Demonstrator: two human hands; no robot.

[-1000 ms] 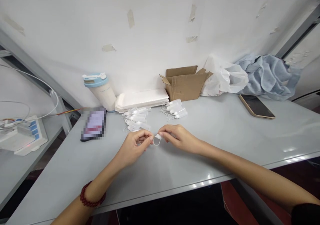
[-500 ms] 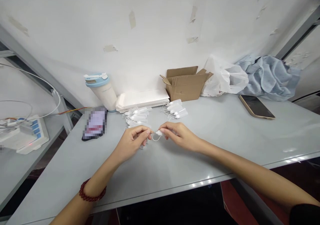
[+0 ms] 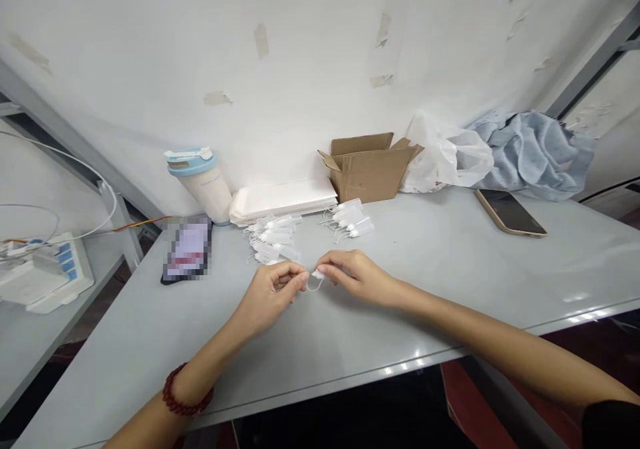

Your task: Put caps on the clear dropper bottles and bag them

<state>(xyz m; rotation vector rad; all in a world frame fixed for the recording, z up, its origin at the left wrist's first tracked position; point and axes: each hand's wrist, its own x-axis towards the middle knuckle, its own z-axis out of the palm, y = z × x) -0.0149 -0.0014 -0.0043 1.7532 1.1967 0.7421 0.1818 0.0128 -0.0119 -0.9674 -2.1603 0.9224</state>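
Note:
My left hand (image 3: 273, 294) and my right hand (image 3: 353, 274) meet above the middle of the grey table (image 3: 450, 282). Both pinch one small white plastic piece with a thin looped cord (image 3: 315, 277) between their fingertips. My left wrist wears a dark red bead bracelet (image 3: 183, 394). Just behind my hands lie two heaps of small white tubes with cords: the left heap (image 3: 273, 236) and the right heap (image 3: 349, 217).
At the wall stand a cup with a blue lid (image 3: 200, 182), a stack of white sheets (image 3: 283, 199), an open cardboard box (image 3: 370, 166), a white plastic bag (image 3: 445, 152) and blue cloth (image 3: 535, 152). Two phones lie flat, one left (image 3: 187, 249), one right (image 3: 510, 212). A power strip (image 3: 45, 272) sits far left.
Both hands stayed pinched on the small white piece. They rose slightly toward the heaps half a second ago and have come back down and nearer to me.

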